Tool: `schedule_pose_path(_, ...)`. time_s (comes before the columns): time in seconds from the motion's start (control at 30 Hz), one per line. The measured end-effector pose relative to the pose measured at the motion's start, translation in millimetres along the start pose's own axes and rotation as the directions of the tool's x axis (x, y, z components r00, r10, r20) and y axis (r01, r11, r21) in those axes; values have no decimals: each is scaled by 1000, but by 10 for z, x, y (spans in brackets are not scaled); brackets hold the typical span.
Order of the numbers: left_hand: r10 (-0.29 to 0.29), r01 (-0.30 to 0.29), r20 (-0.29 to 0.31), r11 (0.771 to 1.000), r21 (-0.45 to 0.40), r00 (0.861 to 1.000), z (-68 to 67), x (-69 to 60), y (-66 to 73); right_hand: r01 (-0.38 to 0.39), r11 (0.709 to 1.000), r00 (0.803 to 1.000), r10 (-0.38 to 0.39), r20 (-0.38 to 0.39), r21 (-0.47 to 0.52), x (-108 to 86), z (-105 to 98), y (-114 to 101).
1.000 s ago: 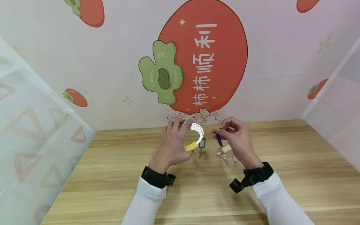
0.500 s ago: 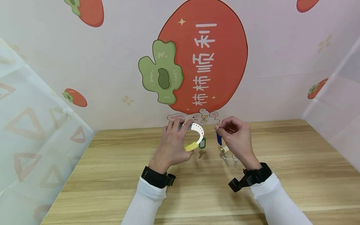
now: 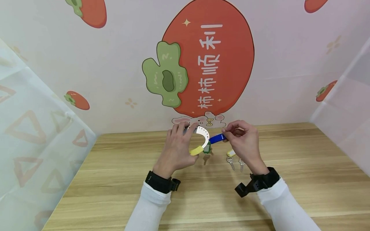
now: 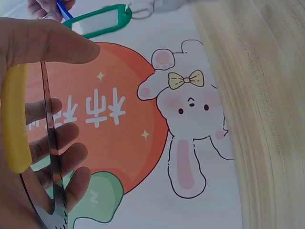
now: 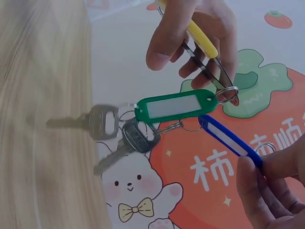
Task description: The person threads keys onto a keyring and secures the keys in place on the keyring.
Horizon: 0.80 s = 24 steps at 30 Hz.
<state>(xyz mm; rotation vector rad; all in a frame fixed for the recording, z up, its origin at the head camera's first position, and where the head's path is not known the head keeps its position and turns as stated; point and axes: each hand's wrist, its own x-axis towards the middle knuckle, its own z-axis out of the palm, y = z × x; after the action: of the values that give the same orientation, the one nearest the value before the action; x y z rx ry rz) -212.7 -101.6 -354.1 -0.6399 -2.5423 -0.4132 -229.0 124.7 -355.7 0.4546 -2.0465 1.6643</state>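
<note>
My left hand (image 3: pixel 180 144) grips a flat metal ring (image 3: pixel 206 136) with a row of small holes and a yellow sleeve (image 4: pixel 15 119). From it a green key tag (image 5: pixel 174 105) hangs by a split ring (image 5: pixel 226 95), with a silver key (image 5: pixel 97 123) below. The fingertips of my right hand (image 3: pixel 244 138) pinch one end of a blue key tag (image 3: pixel 217 138). Its other end points left, close to the green tag; its key (image 5: pixel 136 138) shows beside the green tag's key in the right wrist view. A split ring (image 5: pixel 267 148) sits by the right fingertips.
On the wooden table (image 3: pixel 202 205), just below the right hand, are a yellow key tag (image 3: pixel 231 153) and two silver keys, one key (image 3: pixel 230 163) left of the other key (image 3: pixel 241 165). A printed backdrop (image 3: pixel 115 73) rises behind the table.
The blue key tag, which hung down from my right fingers above the yellow tag, now lies almost level and reaches left to the green tag. The left hand stays in place.
</note>
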Motion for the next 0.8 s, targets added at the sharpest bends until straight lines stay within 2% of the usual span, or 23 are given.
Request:
schedule_pose_path(0.23,1,-1,-1,1000,-1,1000,0,0,-1,4,1000,1000,-4,2,1,-6,-14,-43)
schedule_pose_path(0.5,9,-9,-8,1000,10,1000,2,6,-8,71,987,996,-78,-48,-143,3,-27,-50)
schedule_pose_path(0.6,6,-6,-3,1000,6,1000,-2,4,-7,47,987,997,-56,-50,-153,12,-40,-48)
schedule_pose_path(0.8,3,-3,2,1000,3,1000,-8,1,-3,-18,996,999,15,-33,-89,17,-49,-48)
